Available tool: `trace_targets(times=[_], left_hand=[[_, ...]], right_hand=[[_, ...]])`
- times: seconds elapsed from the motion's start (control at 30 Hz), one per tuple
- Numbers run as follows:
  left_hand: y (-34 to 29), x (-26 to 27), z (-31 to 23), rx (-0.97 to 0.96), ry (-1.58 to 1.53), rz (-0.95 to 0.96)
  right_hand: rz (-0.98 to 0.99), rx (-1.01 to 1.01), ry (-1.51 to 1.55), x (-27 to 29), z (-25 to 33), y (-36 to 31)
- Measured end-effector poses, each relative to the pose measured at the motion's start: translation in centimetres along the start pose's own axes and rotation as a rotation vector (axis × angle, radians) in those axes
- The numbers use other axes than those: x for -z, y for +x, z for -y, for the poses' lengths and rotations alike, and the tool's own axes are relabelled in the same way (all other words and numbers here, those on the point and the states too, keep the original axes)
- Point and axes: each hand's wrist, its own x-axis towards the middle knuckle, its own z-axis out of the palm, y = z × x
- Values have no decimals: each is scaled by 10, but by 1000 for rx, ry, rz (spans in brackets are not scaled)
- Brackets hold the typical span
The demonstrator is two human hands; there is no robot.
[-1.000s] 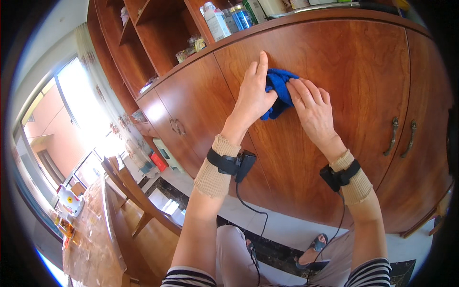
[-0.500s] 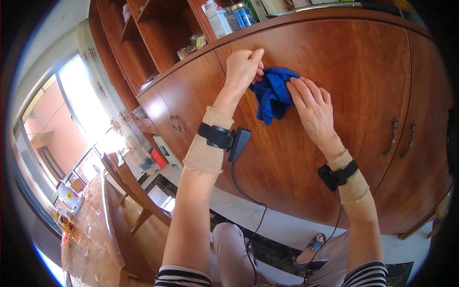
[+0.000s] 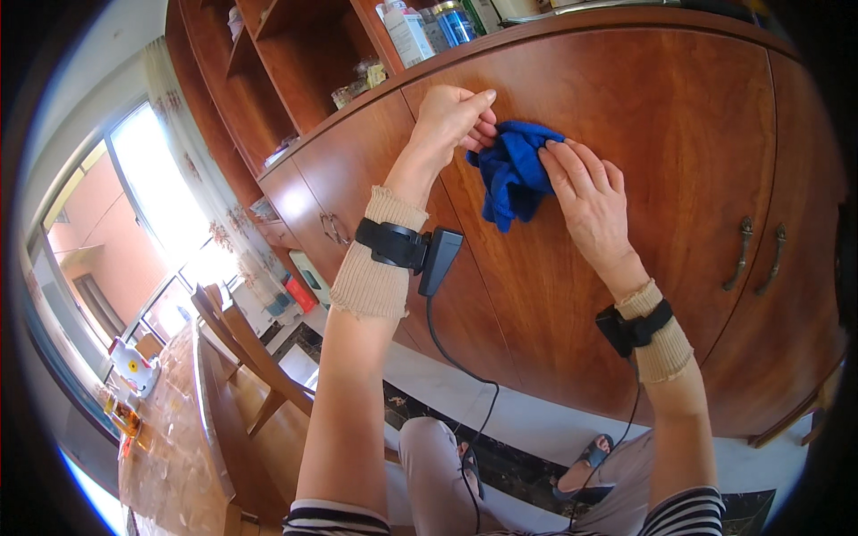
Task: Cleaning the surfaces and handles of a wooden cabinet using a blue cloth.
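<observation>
A crumpled blue cloth [image 3: 514,179] hangs in front of the brown wooden cabinet door [image 3: 617,107]. My right hand [image 3: 590,196] grips its right side, fingers bent over the fabric's edge. Up and to the left of the cloth is my left hand [image 3: 451,123], its thumb and forefinger pinched and its other fingers curled. What sits in that pinch, if anything, is too small to make out. Both wrists wear knitted beige cuffs with black straps; a black device [image 3: 440,261] is on the left strap.
Metal handles [image 3: 740,255] are on the doors at right. Bottles and jars, one a blue can [image 3: 454,25], line the cabinet top. A wooden chair [image 3: 259,357] and a covered table [image 3: 165,456] stand at left. Black cables [image 3: 442,353] dangle from the wrist devices.
My left hand has shifted slightly left and up, and its curled fingers show more. My right hand still grips the cloth, slightly farther right. The view has tilted a little.
</observation>
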Motion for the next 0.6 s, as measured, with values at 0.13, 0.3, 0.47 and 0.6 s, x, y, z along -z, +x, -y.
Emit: trace_targets(times=[0.13, 0.3, 0.47, 0.6], left_hand=[[2, 0, -6, 46, -7, 12], [-3, 5, 0, 12, -83, 39], [-3, -5, -6, 17, -22, 8], [-2, 6, 2, 22, -74, 43]], right_hand=[[-11, 0, -14, 0, -2, -1], [-2, 0, -9, 0, 2, 1], [-17, -5, -29, 0, -3, -2], [-15, -1, -13, 1, 3, 0]])
